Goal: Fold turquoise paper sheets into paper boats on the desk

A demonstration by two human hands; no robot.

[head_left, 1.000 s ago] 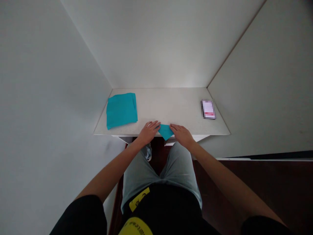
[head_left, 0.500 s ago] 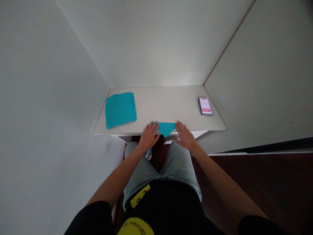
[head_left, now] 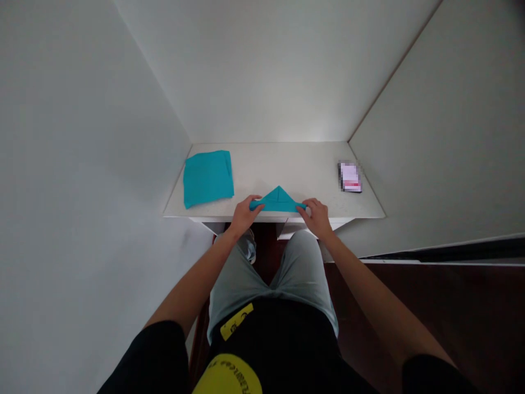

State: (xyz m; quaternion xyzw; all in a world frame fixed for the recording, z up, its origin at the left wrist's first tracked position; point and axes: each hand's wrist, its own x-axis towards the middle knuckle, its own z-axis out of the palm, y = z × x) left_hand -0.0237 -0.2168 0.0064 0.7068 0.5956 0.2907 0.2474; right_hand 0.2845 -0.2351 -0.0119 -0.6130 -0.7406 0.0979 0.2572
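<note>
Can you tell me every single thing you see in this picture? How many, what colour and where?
Folded piece: 1, turquoise, table's near edge, point facing away
Flat bundle: 1, turquoise, table's left end; layers too hard to count
Phone-like thing: 1, pinkish-white with dark edges, table's right end, blurred
Table: 1, whitish, middle
Walls or panels: 3, pale grey, left, back and right
Floor: 1, dark reddish-brown, lower right
Black top: 1, black with yellow patches, bottom
Jeans: 1 pair, pale blue, on the legs
Left grip: 1, pinching the folded piece's left end
Right grip: 1, pinching its right end
</note>
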